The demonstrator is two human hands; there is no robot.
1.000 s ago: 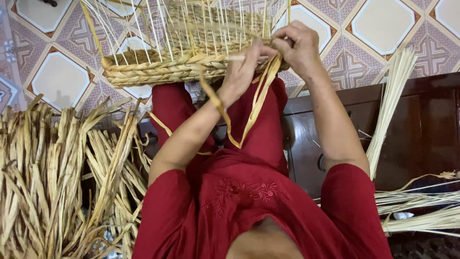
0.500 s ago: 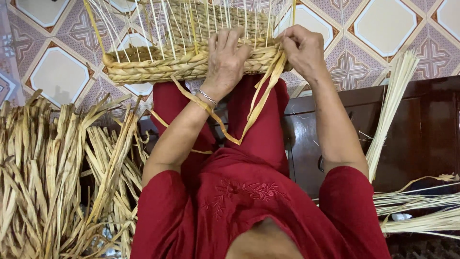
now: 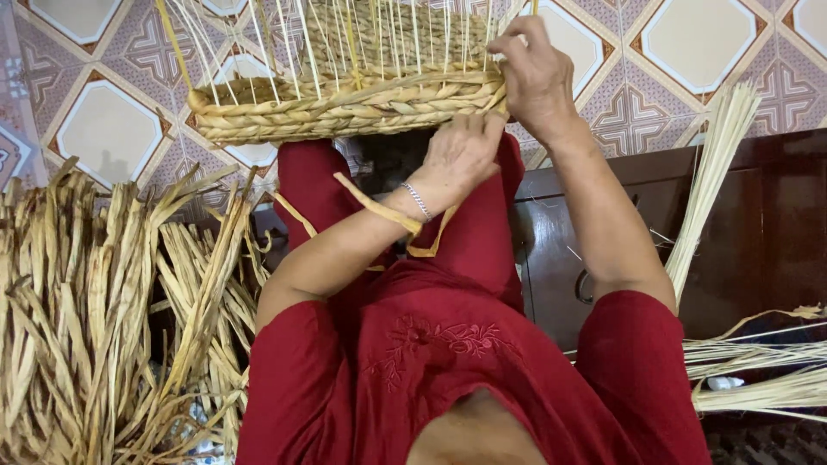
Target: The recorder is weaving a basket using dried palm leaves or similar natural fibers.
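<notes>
From the head view, we hold a half-woven basket (image 3: pixel 345 99) on our red-clad knees, tilted so its braided rim faces us. Our right hand (image 3: pixel 536 82) pinches the rim's corner among thin upright stakes (image 3: pixel 379 39); our left hand (image 3: pixel 461 155) presses underneath, fingers curled on a flat yellow strand (image 3: pixel 379 211). Dry, stiff, fibrous leaves (image 3: pixel 95 310) lie heaped nearby.

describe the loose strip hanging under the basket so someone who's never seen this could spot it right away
Start at the half-woven basket resting on the red-clad knees near the top of the view. Just below it, the left hand presses on the braided rim, a bracelet at the wrist. The flat yellow strip drapes across that wrist: wide and ribbon-like, unlike the thin upright stakes and the dry bundles beside.
</notes>
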